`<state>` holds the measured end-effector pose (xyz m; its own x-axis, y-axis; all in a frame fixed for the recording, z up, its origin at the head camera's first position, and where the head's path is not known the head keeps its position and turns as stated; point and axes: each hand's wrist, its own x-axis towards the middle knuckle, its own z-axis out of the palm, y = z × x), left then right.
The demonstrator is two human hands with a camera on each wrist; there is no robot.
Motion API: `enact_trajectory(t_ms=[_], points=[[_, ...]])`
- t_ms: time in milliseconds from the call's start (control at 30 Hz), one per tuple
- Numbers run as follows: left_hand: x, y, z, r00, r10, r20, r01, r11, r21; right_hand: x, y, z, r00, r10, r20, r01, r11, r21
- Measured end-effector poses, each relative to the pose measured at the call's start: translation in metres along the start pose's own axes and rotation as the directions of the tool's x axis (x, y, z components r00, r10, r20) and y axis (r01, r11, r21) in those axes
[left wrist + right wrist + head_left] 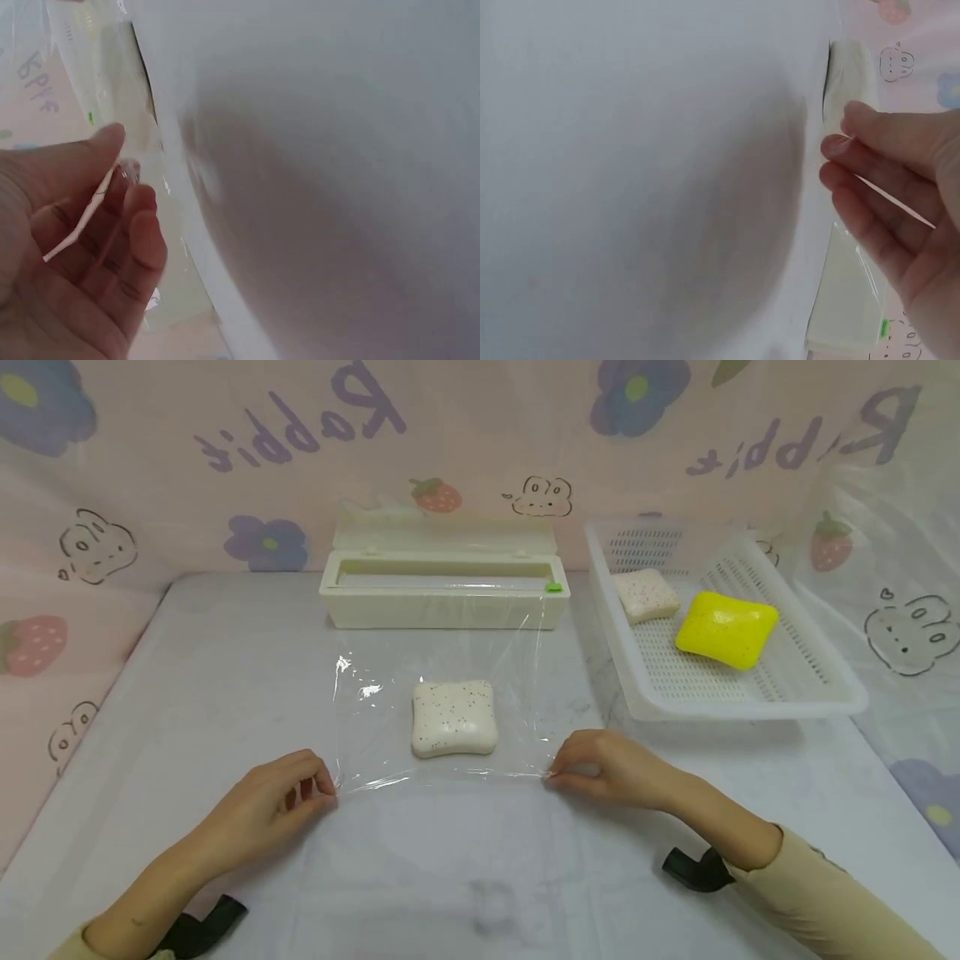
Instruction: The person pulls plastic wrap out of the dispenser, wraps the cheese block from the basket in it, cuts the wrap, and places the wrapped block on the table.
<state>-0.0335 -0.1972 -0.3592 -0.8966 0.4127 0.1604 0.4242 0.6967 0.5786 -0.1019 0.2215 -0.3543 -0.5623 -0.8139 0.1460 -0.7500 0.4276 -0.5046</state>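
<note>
A sheet of clear plastic wrap (369,691) stretches from the cream dispenser box (442,610) toward the front of the table. A white soap bar (454,718) with dark specks overlaps the sheet in the head view. My left hand (281,797) pinches the near left corner of the wrap between thumb and fingers; a crumpled bit of film shows at the fingertips (139,199) in the left wrist view. At the near right corner, my right hand (611,768) pinches the film. Its thumb and index fingertips (836,146) meet in the right wrist view.
A white perforated basket (750,708) stands at the right, holding a yellow soap bar (727,631) and a pale speckled soap bar (647,596). The dispenser's raised lid (442,537) stands before the printed curtain (480,443). A green slider (553,587) sits at the box's right end.
</note>
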Motion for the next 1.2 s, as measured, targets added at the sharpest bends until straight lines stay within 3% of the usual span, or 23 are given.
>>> enact_trajectory(t_ms=[133, 300, 433, 533, 667, 833, 1000, 1200], points=[[0.001, -0.002, -0.003, 0.999, 0.036, 0.032, -0.035, 0.999, -0.008, -0.002, 0.004, -0.002, 1.0, 0.007, -0.005, -0.007, 1.0, -0.014], [0.003, -0.006, -0.008, 0.999, 0.018, 0.049, -0.018, 1.0, 0.01, -0.003, 0.011, -0.001, 0.999, 0.027, -0.042, -0.026, 1.0, 0.01], [0.004, -0.008, -0.01, 1.0, 0.022, -0.001, -0.022, 1.0, 0.015, -0.002, 0.015, -0.001, 0.992, 0.027, -0.12, -0.025, 0.999, 0.02], [0.007, -0.009, -0.008, 0.992, 0.094, -0.084, -0.094, 0.996, 0.006, -0.001, 0.015, -0.001, 0.983, 0.043, -0.179, -0.038, 0.999, 0.031], [0.011, -0.009, -0.007, 0.97, 0.183, -0.158, -0.19, 0.981, -0.028, 0.002, 0.016, 0.0, 0.973, 0.066, -0.221, -0.054, 0.997, 0.061], [0.015, -0.008, -0.007, 0.983, 0.129, -0.127, -0.147, 0.978, -0.146, 0.006, 0.015, 0.0, 0.965, 0.123, -0.23, -0.096, 0.988, 0.123], [0.019, -0.009, -0.006, 0.996, 0.07, -0.058, -0.085, 0.945, -0.315, 0.012, 0.014, 0.001, 0.954, 0.235, -0.188, -0.189, 0.954, 0.234], [0.022, -0.008, -0.005, 0.993, 0.077, -0.085, -0.104, 0.92, -0.378, 0.016, 0.015, 0.001, 0.954, 0.282, -0.103, -0.212, 0.877, 0.432]])
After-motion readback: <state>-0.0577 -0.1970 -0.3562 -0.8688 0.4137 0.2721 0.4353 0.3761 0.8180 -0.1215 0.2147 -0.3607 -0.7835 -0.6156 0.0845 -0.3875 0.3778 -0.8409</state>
